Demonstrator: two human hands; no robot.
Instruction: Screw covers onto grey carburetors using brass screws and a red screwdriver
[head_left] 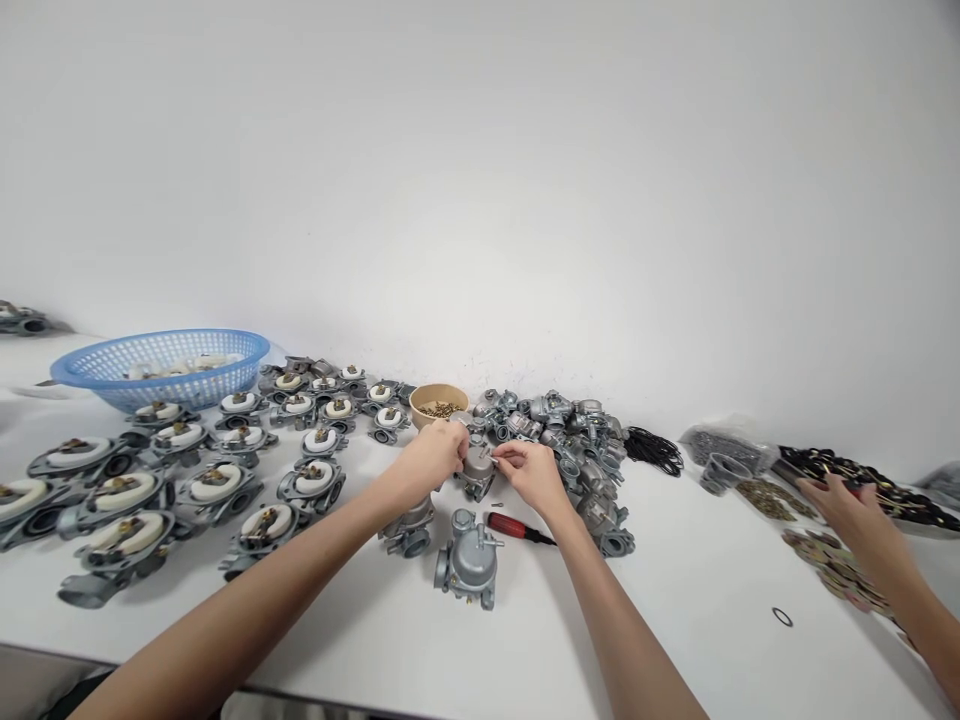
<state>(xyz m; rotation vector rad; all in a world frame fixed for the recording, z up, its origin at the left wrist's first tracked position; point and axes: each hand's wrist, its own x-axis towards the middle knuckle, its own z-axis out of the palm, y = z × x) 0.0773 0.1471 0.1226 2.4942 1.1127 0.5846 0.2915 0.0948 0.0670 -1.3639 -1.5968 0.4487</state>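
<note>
Between my hands sits a grey metal carburetor, its rounded bowl facing up. My left hand is closed at its left upper side, fingertips pinched; what they hold, if anything, is hidden. On the other side my right hand pinches at the carburetor's edge, on something too small to name. Nearer to me stands a second carburetor, bowl up. Another carburetor body is partly covered by my left forearm. A red-handled screwdriver lies by my right wrist, with a tiny screw-like piece beside it.
Carburetor bodies with white floats fill the left, before a blue basket. A tan bowl holds small brass-coloured parts. Carburetors are heaped at right. Farther right are black cords, a black ring and another person's hand.
</note>
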